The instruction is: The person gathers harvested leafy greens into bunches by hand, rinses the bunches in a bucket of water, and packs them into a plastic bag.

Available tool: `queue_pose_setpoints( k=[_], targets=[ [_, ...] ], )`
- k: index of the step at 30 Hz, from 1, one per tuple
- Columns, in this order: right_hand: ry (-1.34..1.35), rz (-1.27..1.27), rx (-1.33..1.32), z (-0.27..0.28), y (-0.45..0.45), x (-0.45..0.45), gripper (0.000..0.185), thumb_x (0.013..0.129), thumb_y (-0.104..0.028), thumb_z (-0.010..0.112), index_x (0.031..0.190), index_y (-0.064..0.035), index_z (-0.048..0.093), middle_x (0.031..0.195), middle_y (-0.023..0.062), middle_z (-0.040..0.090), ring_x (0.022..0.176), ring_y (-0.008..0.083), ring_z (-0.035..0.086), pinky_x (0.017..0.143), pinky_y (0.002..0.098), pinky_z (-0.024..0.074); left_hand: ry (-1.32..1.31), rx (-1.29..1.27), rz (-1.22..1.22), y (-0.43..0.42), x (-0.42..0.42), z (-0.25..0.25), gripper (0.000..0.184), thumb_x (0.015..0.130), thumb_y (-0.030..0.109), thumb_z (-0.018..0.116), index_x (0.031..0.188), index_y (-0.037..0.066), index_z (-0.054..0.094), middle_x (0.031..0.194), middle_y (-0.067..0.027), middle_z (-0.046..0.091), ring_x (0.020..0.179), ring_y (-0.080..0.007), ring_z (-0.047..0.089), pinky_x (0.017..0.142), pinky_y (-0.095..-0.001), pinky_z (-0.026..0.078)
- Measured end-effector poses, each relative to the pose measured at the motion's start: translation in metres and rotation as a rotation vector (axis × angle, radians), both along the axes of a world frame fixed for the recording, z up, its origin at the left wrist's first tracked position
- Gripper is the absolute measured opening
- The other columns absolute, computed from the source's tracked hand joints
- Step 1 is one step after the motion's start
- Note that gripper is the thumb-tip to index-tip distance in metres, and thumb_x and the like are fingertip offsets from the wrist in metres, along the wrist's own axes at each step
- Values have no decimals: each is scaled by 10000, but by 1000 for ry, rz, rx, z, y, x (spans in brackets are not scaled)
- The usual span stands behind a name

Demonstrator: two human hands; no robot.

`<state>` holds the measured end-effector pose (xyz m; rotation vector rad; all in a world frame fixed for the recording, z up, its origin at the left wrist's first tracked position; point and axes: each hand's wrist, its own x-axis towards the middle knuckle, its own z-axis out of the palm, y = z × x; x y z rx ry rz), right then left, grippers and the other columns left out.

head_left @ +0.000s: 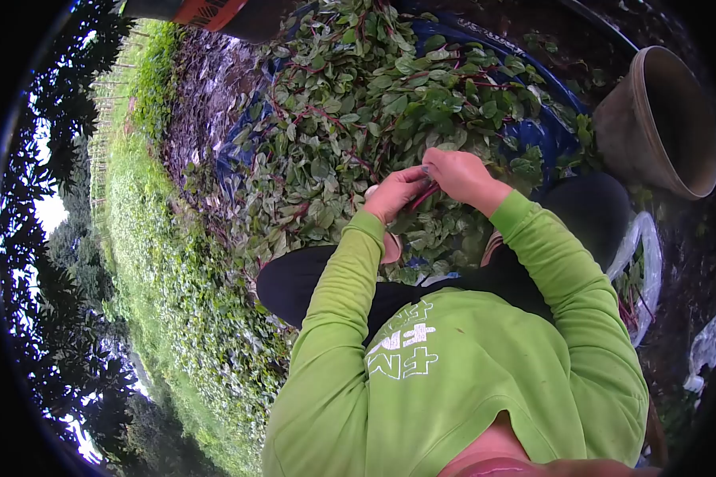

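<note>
My left hand [394, 193] and my right hand [463, 175] meet in front of my lap, fingers pinched together. Between them are a few reddish-purple stems [426, 196] of leafy greens that look like Malabar spinach. Both hands are closed on these stems; the fingers partly hide them. Beneath and beyond lies a big heap of the same cut greens [334, 119], with green leaves and red stems. The heap spreads over a blue plastic sheet [545, 137], whose edges show at the sides.
A brown bucket [612, 111] lies tilted at the right. A dark container with an orange label [207, 12] stands at the top. Near my right knee is a clear plastic bag [651, 254] with stems inside; another crumpled bag [710, 343] lies farther right. Green plants [167, 302] grow at the left.
</note>
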<state>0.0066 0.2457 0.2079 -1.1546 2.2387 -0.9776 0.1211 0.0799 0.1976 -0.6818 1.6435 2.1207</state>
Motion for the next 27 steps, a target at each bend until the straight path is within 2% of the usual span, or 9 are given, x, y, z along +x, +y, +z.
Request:
queue_pose_setpoints(
  k=[5,10,13,14,16,20,23,25,27],
  targets=[
    [-8,30,105,4,5,1,242,993,-299,535,1050,-80,620,877,154,714,857,359,689,743,487,512,47,136,-44,3,5,-34,315,995,132,643,1302,61,631,1220,-8,681,1122,-94,608,1011,-280,453],
    [2,28,159,8,16,-2,255,933,-322,612,1039,-92,644,964,169,705,927,350,681,778,477,519,128,-21,73,-21,-5,-38,196,1006,167,626,1166,53,639,1028,20,662,984,-73,576,927,-259,446],
    [271,354,218,4,24,-6,217,869,-283,666,973,-93,677,984,130,677,973,314,667,789,451,511,112,-148,171,-52,-12,-42,206,998,155,631,1163,33,651,940,8,677,904,-97,608,876,-266,479],
    [354,341,199,-7,25,0,150,831,-193,662,931,-89,704,967,81,648,998,266,651,805,405,493,105,-187,168,-55,-14,-45,206,996,144,631,1163,29,661,946,6,683,892,-96,609,858,-267,486],
    [435,346,171,3,17,7,154,830,-153,641,947,-81,709,1004,84,644,1021,253,645,833,395,477,95,-265,163,-56,-23,-39,206,990,123,631,1162,21,682,956,3,696,870,-94,611,822,-268,501],
    [719,229,-174,-4,12,10,163,819,-119,622,952,-76,706,1059,90,630,1038,250,627,865,398,456,16,-101,-56,-42,-26,-48,253,944,148,699,1162,21,699,1107,-35,712,1016,-121,646,936,-285,491],
    [584,272,-69,-27,12,7,101,841,-92,593,910,-80,666,1018,92,619,982,240,638,854,396,464,-85,305,-40,-28,-14,-61,205,931,128,702,1122,57,717,1062,-18,717,946,-119,646,946,-266,450],
    [431,355,174,-25,15,10,108,836,-88,593,927,-84,651,977,80,628,944,235,653,831,392,462,-162,209,141,-36,-8,-83,176,925,104,690,1094,55,707,1034,-13,702,906,-123,640,807,-266,494],
    [481,402,128,-34,17,14,102,835,-125,588,917,-89,638,888,71,637,853,245,653,770,386,448,-315,7,429,-51,-10,-103,180,921,74,673,1097,49,700,1005,-6,691,875,-119,632,723,-260,504]
  ],
)
